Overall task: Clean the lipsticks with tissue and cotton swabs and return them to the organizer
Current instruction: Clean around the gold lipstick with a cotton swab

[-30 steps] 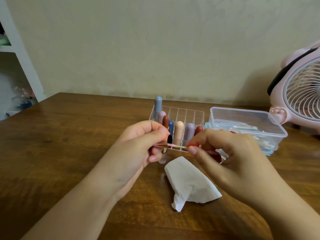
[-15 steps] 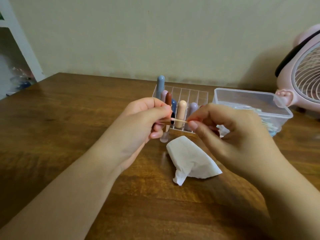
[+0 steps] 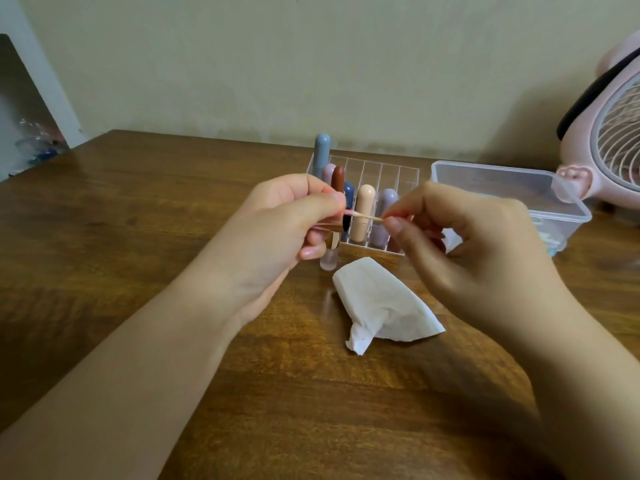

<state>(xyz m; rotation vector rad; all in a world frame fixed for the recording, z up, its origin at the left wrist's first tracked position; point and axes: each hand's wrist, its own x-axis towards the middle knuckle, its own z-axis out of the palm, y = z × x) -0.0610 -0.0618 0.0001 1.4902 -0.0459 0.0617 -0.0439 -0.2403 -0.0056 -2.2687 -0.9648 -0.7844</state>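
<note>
We note the right hand (image 3: 467, 251) pinching the cotton swab (image 3: 363, 215), its tip now inside the lipstick (image 3: 329, 247) the left hand (image 3: 287, 230) grips at frame centre: cleaning underway.

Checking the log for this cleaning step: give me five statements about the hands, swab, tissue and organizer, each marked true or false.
1. The right hand pinches a cotton swab. True.
2. The tissue is wrapped round the swab. False: it lies on the table, in front of the organizer.
3. The left hand holds a lipstick tube. True.
4. The organizer is lying on its side. False: it stands upright, lipsticks upright in it.
5. The swab's pink tip points toward the left hand's grip. True.
</note>
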